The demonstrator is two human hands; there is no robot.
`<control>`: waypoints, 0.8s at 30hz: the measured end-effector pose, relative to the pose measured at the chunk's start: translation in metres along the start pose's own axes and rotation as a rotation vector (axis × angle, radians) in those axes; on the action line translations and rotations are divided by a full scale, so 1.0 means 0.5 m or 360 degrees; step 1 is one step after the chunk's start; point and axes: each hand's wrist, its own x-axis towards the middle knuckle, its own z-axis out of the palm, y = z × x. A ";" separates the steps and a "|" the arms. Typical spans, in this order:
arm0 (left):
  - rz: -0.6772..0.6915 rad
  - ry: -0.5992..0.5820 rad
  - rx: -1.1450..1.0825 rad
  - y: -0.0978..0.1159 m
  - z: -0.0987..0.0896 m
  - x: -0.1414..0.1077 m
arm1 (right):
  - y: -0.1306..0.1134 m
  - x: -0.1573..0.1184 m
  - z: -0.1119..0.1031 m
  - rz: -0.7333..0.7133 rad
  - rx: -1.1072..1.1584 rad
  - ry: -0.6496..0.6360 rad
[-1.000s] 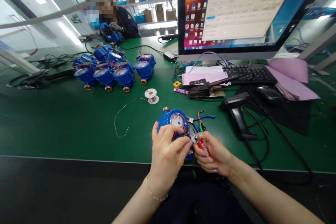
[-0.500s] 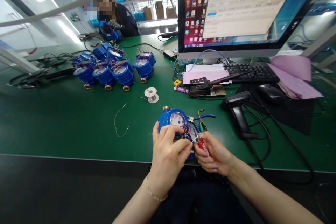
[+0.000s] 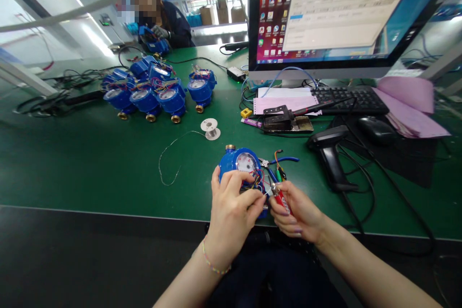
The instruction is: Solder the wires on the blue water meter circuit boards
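A blue meter (image 3: 231, 160) with a round dial and a brass fitting lies near the table's front edge, thin coloured wires bunched at its right side. Over its lower part rests my left hand (image 3: 233, 207), thumb and forefinger pinching a thin white wire. My right hand (image 3: 298, 211) is wrapped round a red lighter (image 3: 281, 199), whose metal top is close to the pinched wire. Blue-handled pliers (image 3: 285, 159) and a green clip (image 3: 278, 175) lie just behind the lighter. Any flame is too small to make out.
Several blue meters (image 3: 144, 98) stand at the back left. A solder spool (image 3: 210, 129) trails wire leftward. Behind my hands are a soldering iron (image 3: 306, 109), monitor (image 3: 339, 70) and keyboard (image 3: 368, 98); a black scanner (image 3: 330, 156) lies right. A person sits across the table.
The whole view has shifted slightly. Both hands keep nearly the same pose at the meter, and the lighter stays beside the pinched wire.
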 end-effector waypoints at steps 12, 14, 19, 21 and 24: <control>0.0023 0.0018 -0.0011 -0.001 0.001 0.002 | -0.010 0.009 -0.001 -0.0008 -0.0035 0.0055; 0.0031 0.0025 -0.0014 -0.001 0.000 0.002 | -0.010 0.010 -0.001 -0.0002 -0.0024 0.0068; 0.0019 0.0023 -0.0014 -0.002 0.000 0.002 | -0.011 0.014 -0.003 -0.0002 0.0009 0.0097; 0.0017 0.0022 -0.0011 -0.002 0.000 0.003 | -0.012 0.016 -0.003 0.0004 0.0009 0.0104; 0.0018 0.0024 -0.0017 -0.002 0.000 0.003 | -0.012 0.018 -0.003 0.0009 0.0013 0.0118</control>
